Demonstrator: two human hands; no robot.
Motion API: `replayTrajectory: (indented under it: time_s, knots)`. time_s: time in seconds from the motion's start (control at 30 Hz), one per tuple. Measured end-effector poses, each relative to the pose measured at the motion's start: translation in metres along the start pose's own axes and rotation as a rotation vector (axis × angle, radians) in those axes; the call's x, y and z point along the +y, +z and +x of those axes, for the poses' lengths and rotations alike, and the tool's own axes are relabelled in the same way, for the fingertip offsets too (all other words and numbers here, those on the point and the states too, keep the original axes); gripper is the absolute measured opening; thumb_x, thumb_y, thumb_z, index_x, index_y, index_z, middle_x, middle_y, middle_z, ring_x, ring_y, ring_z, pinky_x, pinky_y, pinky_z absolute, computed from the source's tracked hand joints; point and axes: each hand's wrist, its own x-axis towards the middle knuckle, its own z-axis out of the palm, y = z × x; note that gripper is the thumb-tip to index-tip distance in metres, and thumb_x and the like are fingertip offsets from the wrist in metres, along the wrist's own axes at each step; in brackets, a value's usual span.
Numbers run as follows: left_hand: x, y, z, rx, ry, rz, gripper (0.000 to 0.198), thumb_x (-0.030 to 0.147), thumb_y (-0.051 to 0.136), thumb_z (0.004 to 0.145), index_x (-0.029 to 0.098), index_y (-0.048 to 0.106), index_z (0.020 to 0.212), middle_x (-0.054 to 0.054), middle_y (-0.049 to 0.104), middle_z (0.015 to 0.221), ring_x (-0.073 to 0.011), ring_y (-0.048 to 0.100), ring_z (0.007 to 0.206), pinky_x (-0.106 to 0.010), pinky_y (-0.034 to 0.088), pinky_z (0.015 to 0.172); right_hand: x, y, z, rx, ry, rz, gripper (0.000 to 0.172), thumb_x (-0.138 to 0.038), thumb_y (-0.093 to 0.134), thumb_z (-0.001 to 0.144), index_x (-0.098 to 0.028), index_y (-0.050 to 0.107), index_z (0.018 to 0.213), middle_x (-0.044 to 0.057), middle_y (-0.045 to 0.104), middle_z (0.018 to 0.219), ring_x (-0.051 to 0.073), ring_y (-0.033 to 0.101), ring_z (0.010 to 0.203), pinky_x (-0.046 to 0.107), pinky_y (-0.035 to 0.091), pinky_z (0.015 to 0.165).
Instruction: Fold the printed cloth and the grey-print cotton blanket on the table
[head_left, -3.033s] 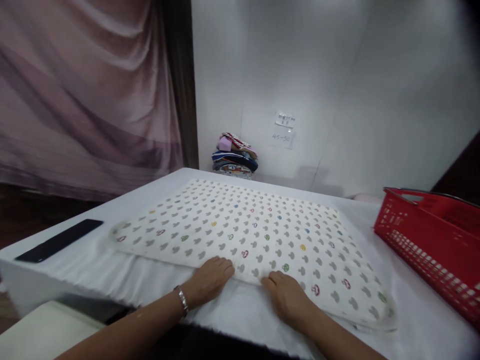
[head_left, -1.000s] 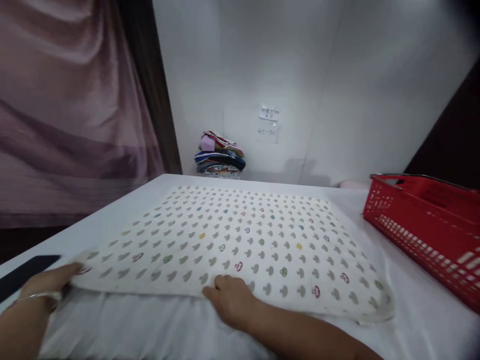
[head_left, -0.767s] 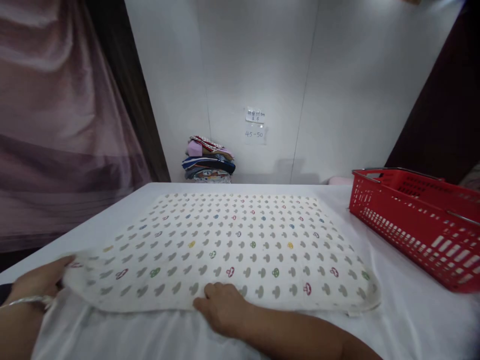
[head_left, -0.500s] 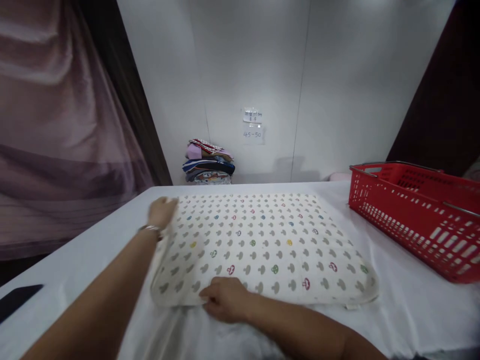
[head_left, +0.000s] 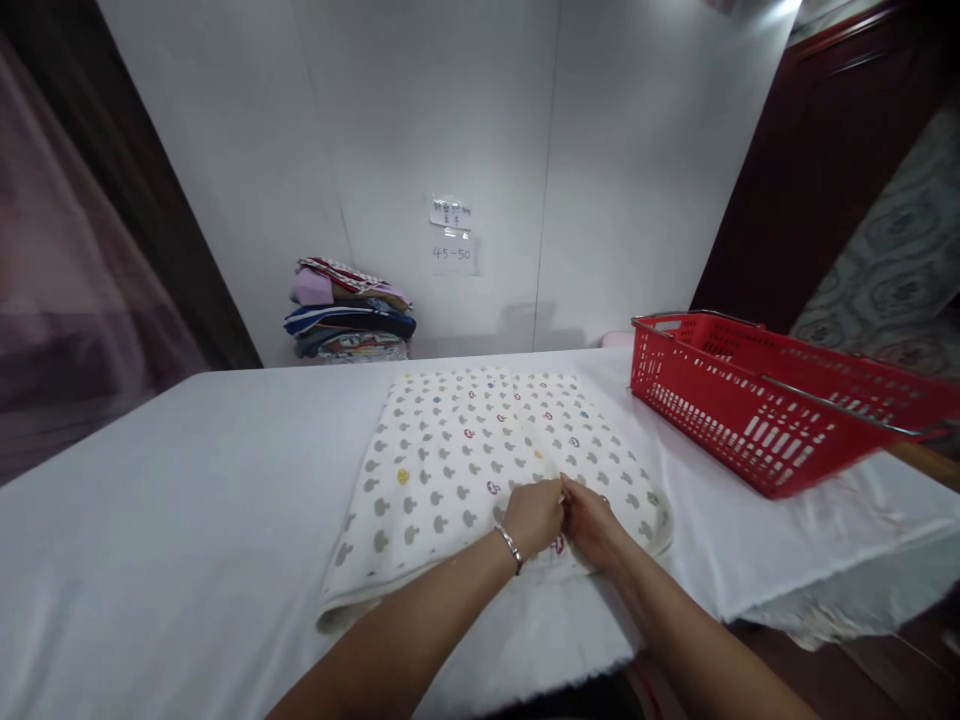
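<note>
Both hands meet on the near part of a folded cloth (head_left: 442, 470)

The left hand (head_left: 534, 515) is closed, its fingers curled down on the edge of the cloth's upper layer. The right hand (head_left: 590, 525) comes in from the other side, fingers bent and thumb forward, so that the two hands touch at the fingertips. What the right fingers grip, if anything, is hidden where the hands come together, so I cannot tell whether they are clamped on fabric. A silvery bracelet (head_left: 510, 548) circles the left wrist.

The cloth, white with grey and coloured mushroom prints, lies right of the middle of the white-covered counter (head_left: 225, 450). The edge of its upper layer runs from the far side down to the hands, with a single strip reaching out on the right. Its left side is a fold, rounded and slightly raised at the near corner.

The white covering spreads widely to the left of the cloth, while a narrower band separates the cloth from the red basket (head_left: 720, 410) on the right. A thin strip of counter shows beyond the cloth's far edge. At the near side, the forearms cross the counter's edge, and the covering looks frayed toward the right.
</note>
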Motion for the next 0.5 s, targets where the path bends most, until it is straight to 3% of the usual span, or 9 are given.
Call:
replayTrajectory:
  time_s: [0.23, 0.37, 0.5]
  knots:
    - [-0.018, 0.000, -0.029, 0.043, 0.099, 0.070, 0.028, 0.021, 0.044, 0.083, 0.022, 0.048, 0.111, -0.006, 0.057, 0.107, -0.0200, 0.055, 0.093, -0.032, 0.044, 0.075, 0.001, 0.007, 0.012, -0.046, 0.061, -0.115, 0.014, -0.028, 0.062, 0.075, -0.016, 0.056, 0.078, 0.000, 0.061, 0.062, 0.013, 0.058, 0.055, 0.023, 0.048, 0.050]
    - [-0.029, -0.002, -0.052, 0.058, 0.053, 0.171, 0.037, 0.010, 0.043, 0.078, 0.021, 0.048, 0.113, -0.007, 0.056, 0.103, -0.0216, 0.052, 0.093, -0.035, 0.042, 0.076, -0.008, 0.008, 0.021, -0.007, 0.154, -0.252, 0.017, -0.011, 0.056, 0.068, -0.017, 0.055, 0.084, 0.000, 0.062, 0.062, 0.015, 0.059, 0.053, 0.029, 0.053, 0.051]
    - [-0.045, -0.001, -0.071, 0.111, -0.029, 0.251, 0.038, 0.004, 0.043, 0.074, 0.019, 0.052, 0.108, -0.008, 0.055, 0.101, -0.0224, 0.050, 0.092, -0.036, 0.039, 0.078, -0.013, 0.008, 0.025, -0.040, 0.201, -0.231, 0.020, -0.007, 0.053, 0.065, -0.015, 0.056, 0.083, 0.003, 0.063, 0.063, 0.017, 0.060, 0.054, 0.032, 0.054, 0.052]
